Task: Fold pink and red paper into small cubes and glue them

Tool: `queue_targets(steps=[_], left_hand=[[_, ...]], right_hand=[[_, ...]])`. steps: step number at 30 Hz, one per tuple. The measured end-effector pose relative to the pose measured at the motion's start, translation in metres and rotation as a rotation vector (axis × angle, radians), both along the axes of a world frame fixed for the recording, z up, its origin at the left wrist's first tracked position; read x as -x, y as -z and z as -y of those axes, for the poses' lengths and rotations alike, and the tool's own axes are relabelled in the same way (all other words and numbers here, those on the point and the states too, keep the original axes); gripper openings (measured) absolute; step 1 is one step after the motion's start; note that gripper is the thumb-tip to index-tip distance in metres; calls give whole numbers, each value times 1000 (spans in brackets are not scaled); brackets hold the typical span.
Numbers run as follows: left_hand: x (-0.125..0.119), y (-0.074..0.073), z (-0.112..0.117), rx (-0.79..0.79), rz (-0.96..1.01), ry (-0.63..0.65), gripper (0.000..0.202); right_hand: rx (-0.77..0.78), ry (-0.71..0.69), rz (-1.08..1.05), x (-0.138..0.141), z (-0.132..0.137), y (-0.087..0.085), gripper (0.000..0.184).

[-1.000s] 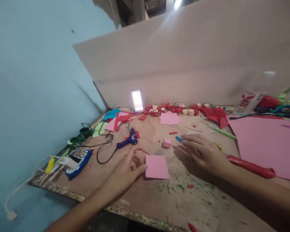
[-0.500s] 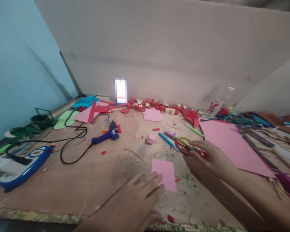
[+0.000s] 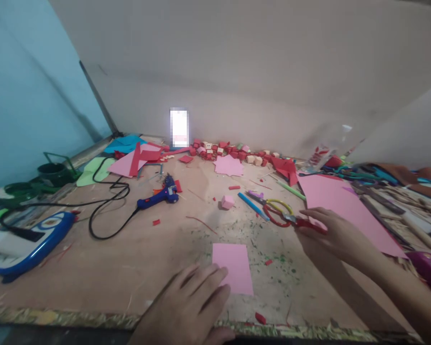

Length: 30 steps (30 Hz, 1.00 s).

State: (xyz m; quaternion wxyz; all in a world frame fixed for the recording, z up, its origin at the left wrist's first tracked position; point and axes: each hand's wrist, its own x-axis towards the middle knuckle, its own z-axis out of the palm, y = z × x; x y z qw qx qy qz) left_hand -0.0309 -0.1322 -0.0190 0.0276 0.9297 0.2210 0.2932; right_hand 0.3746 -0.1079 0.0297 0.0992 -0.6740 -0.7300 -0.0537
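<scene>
- Left hand (image 3: pixel 190 302): spread flat, fingertips on small pink paper rectangle (image 3: pixel 233 267) near the worktop (image 3: pixel 147 249) front edge; drawn nearer than before.
- Right hand (image 3: pixel 339 237): pinching red-and-yellow-handled scissors (image 3: pixel 283 215), mid-right; shifted rightward.
- Dark green pot (image 3: pixel 53 172): left edge; contents unseen.

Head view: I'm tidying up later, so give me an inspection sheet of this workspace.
Surface: scuffed wooden tabletop, green flecks.
Job's things: small pink paper rectangle; red-and-yellow-handled scissors.
Clutter: red and pink foam cubes, large pink paper sheet, blue glue gun.
Hands: left hand flat, fingertips on the rectangle; right hand on the scissors, grip unclear.
Cables: black cord looping from the glue gun.
Surroundings: pale blue wall left, beige board behind.
</scene>
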Motion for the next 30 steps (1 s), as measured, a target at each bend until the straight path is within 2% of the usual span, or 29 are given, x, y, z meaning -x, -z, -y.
queue_targets(steps=[4,6,8,10,11,13,14,17,19,22,25,30], left_hand=[[-3,-8,4,114,-34,-34,46],[-5,-8,5,133,-56,-50,51],[-6,-8,5,139,-77,-52,56],[-6,-6,5,129,-83,-48,58],[-6,-6,4,119,-79,-51,57],[-6,-4,2,95,-71,-52,55],[-6,-2,2,80,-62,-54,55],[-8,2,0,31,-42,-57,53],[-9,6,-1,5,-45,-58,41],[-12,11,-1,-21,-4,-95,21],[-13,13,-2,-24,34,-115,24],[-10,10,-4,43,-19,-70,18]], right_hand=[[86,62,-32,-12,13,3,26],[67,75,-72,-10,17,1,28],[67,39,-201,0,21,-5,29],[76,1,-316,17,23,-13,29],[60,-64,-347,29,24,-17,30],[130,-204,-357,55,23,-23,30],[126,-224,-353,69,22,-24,30],[360,-342,-365,107,14,-22,33],[438,-385,-384,123,8,-16,33],[419,-415,-400,131,1,-6,34],[387,-420,-423,129,-2,0,34],[305,-483,-445,126,-1,3,37]])
